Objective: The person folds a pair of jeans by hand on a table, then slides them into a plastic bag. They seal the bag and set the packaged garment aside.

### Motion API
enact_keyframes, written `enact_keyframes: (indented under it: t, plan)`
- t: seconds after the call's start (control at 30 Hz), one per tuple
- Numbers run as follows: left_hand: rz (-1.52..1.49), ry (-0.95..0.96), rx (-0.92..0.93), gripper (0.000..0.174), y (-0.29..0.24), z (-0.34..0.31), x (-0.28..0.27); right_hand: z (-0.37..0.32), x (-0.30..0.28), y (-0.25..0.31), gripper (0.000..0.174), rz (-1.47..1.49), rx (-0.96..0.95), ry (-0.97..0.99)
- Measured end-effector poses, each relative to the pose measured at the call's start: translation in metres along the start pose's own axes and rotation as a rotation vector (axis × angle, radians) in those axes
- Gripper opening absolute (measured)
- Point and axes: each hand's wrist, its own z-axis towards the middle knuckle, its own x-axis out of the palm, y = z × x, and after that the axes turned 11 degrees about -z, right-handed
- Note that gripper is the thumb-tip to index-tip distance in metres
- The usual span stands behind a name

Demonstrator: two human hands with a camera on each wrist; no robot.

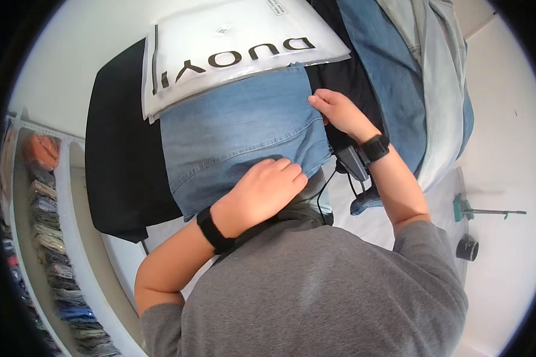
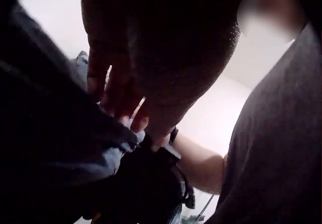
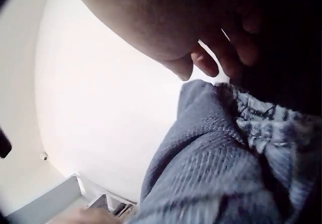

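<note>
A blue denim garment (image 1: 238, 131) lies folded flat in front of me, a stitched seam crossing it. My left hand (image 1: 262, 187) grips its near edge with curled fingers; in the left wrist view the fingertips (image 2: 141, 124) meet the bunched cloth. At the right side edge, my right hand (image 1: 339, 113) pinches the denim between thumb and curled fingers. The right wrist view has the thumb and fingers right at a raised fold of the cloth (image 3: 201, 133). A white plastic bag (image 1: 244, 44) with black lettering overlaps the garment's far part.
Black fabric (image 1: 122, 149) covers the surface under the denim. More jeans (image 1: 399, 77), blue and pale, hang over the right side. A shelf unit (image 1: 71, 208) with stacked folded clothes stands at left. A black cable (image 1: 323, 199) dangles near my right wrist.
</note>
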Motion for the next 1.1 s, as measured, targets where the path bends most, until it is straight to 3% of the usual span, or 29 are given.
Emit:
enact_keyframes:
  t: [0.03, 0.1, 0.17, 0.23, 0.3, 0.4, 0.53, 0.73, 0.93, 1.07, 1.1]
  plan:
    - [-0.024, 0.004, -0.046, 0.018, -0.007, 0.004, -0.017, -0.009, -0.002, 0.005, 0.028, 0.014, 0.001, -0.010]
    - [-0.005, -0.027, -0.134, 0.029, -0.019, 0.012, -0.053, -0.036, -0.006, 0.011, 0.024, 0.054, -0.012, -0.262]
    - [0.072, -0.021, -0.268, 0.035, -0.025, 0.018, -0.094, -0.064, -0.001, 0.009, 0.009, 0.096, -0.227, -0.382]
    - [0.101, -0.164, -0.277, 0.026, -0.009, 0.025, -0.113, -0.090, 0.001, 0.006, 0.012, 0.124, -0.234, -0.242]
    - [0.059, -0.149, -0.248, 0.023, 0.023, 0.045, -0.124, -0.097, 0.012, -0.003, 0.019, 0.065, -0.403, -0.242]
    - [-0.067, -0.145, -0.134, 0.022, 0.085, 0.079, -0.108, -0.097, 0.025, -0.010, 0.024, 0.033, -0.472, -0.301]
    - [0.022, -0.090, 0.022, 0.020, 0.132, 0.114, -0.074, -0.097, 0.030, -0.018, 0.024, -0.042, -0.496, -0.323]
    - [-0.063, 0.043, -0.213, 0.014, 0.144, 0.129, -0.055, -0.102, 0.031, -0.018, 0.021, -0.110, -0.500, -0.372]
    - [-0.088, -0.054, -0.313, 0.013, 0.162, 0.124, -0.052, -0.111, 0.048, -0.036, 0.019, -0.235, -0.538, -0.558]
    - [-0.237, -0.076, -0.391, 0.018, 0.152, 0.117, -0.070, -0.111, 0.045, -0.032, 0.019, -0.176, -0.491, -0.498]
    - [-0.311, -0.090, -0.415, 0.021, 0.143, 0.113, -0.081, -0.114, 0.043, -0.027, 0.019, -0.129, -0.439, -0.569]
